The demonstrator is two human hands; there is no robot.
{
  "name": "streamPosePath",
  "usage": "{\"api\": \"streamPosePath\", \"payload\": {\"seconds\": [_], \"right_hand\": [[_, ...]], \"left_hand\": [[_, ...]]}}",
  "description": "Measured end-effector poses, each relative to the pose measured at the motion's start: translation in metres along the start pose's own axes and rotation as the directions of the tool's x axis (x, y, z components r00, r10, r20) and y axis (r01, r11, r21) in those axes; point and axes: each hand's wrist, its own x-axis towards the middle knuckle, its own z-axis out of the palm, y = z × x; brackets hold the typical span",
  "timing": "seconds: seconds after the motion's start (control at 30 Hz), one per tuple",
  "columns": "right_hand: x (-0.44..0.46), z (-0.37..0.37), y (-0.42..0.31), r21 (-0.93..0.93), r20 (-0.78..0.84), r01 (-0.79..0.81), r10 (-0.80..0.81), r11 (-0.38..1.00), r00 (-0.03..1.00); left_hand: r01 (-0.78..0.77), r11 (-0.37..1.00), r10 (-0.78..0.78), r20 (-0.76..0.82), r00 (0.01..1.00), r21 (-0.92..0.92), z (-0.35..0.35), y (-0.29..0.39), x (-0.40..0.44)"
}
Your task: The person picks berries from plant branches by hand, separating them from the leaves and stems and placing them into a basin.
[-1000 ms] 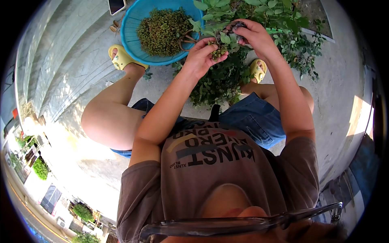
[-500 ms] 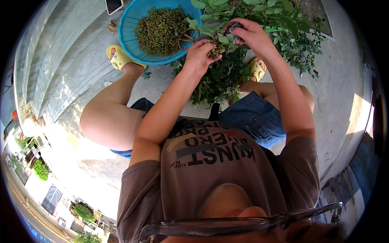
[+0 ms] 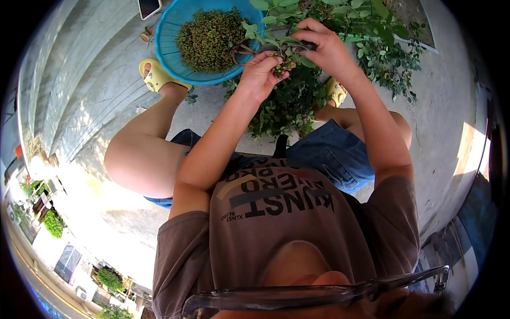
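Note:
In the head view, my left hand (image 3: 259,74) is closed in a pinch on a small cluster of green-brown berries (image 3: 282,66). Just right of it, the fingers of my right hand (image 3: 328,52) curl round a leafy branch (image 3: 287,41), at a dark part partly hidden by the fingers. Left of both hands stands a blue basin (image 3: 166,50) with a heap of similar berry clusters (image 3: 210,40) inside. Brown looped handles, like those of scissors (image 3: 245,51), lie at the basin's right side.
More leafy branches (image 3: 385,64) spread over the concrete ground (image 3: 212,106) below and right of my hands. Yellow sandals (image 3: 154,74) are on my feet. A phone (image 3: 149,7) lies beyond the basin's left edge, near some dry brown bits (image 3: 145,36).
My right hand has turned and its grip on the branch has shifted; a grey, crumpled-looking patch seen at its fingers before is now mostly hidden. My left hand has barely moved.

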Motion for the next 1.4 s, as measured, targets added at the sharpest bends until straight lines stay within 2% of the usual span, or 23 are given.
{"api": "streamPosePath", "payload": {"seconds": [0.1,0.17,0.2,0.27,0.4,0.47,0.57,0.73,0.8,0.93,1.0,1.03,1.1,1.4], "right_hand": [[-0.001,0.0,-0.001,-0.038,0.029,0.02,-0.019,0.999,0.999],[-0.003,0.003,0.003,-0.115,0.004,0.121,-0.122,0.986,0.993],[-0.003,0.002,0.002,-0.116,0.003,0.121,-0.122,0.986,0.993],[-0.001,0.002,-0.002,-0.303,-0.013,0.208,-0.222,0.93,0.975],[0.002,0.0,-0.004,-0.341,-0.01,0.275,-0.295,0.899,0.955],[0.004,0.002,-0.001,-0.358,0.0,0.358,-0.383,0.862,0.924],[0.006,-0.001,-0.006,-0.411,0.037,0.394,-0.417,0.822,0.908],[0.008,0.001,-0.002,-0.423,0.034,0.389,-0.414,0.819,0.91],[0.008,0.002,-0.002,-0.456,0.008,0.378,-0.421,0.806,0.907],[0.008,0.003,-0.002,-0.451,-0.035,0.331,-0.387,0.829,0.921],[0.01,0.001,-0.003,-0.429,-0.102,0.283,-0.358,0.858,0.928],[0.01,0.001,-0.002,-0.422,-0.11,0.278,-0.353,0.863,0.929],[0.01,0.0,-0.001,-0.422,-0.104,0.281,-0.354,0.862,0.93],[0.011,0.002,0.001,-0.434,-0.055,0.318,-0.378,0.843,0.924]], "left_hand": [[-0.003,1.0,0.003,0.005,1.0,0.0,0.002,0.001,-0.001],[-0.004,1.0,0.004,0.007,1.0,0.003,0.005,0.003,-0.003],[-0.004,1.0,0.004,0.008,1.0,0.004,0.005,0.003,-0.004],[-0.009,1.0,0.01,0.043,0.999,-0.012,0.004,0.004,-0.004],[0.001,1.0,-0.002,0.061,0.998,0.013,0.005,0.007,-0.007],[-0.015,0.999,0.013,0.042,0.999,0.048,0.009,0.01,-0.011],[-0.014,1.0,0.014,0.001,1.0,0.007,0.012,0.011,-0.012],[-0.055,0.998,0.056,-0.023,0.998,0.023,0.018,0.009,-0.015],[-0.078,0.995,0.072,-0.09,0.993,-0.064,0.018,0.008,-0.015],[-0.105,0.99,0.096,-0.101,0.99,-0.093,0.025,0.015,-0.02],[-0.101,0.994,0.101,0.012,0.995,-0.031,0.029,0.021,-0.026],[-0.101,0.994,0.102,0.011,0.995,-0.032,0.028,0.022,-0.026],[-0.095,0.992,0.088,0.084,0.993,0.082,0.026,0.025,-0.026],[-0.084,0.919,0.086,0.013,0.996,0.386,0.024,0.028,-0.025]]}}
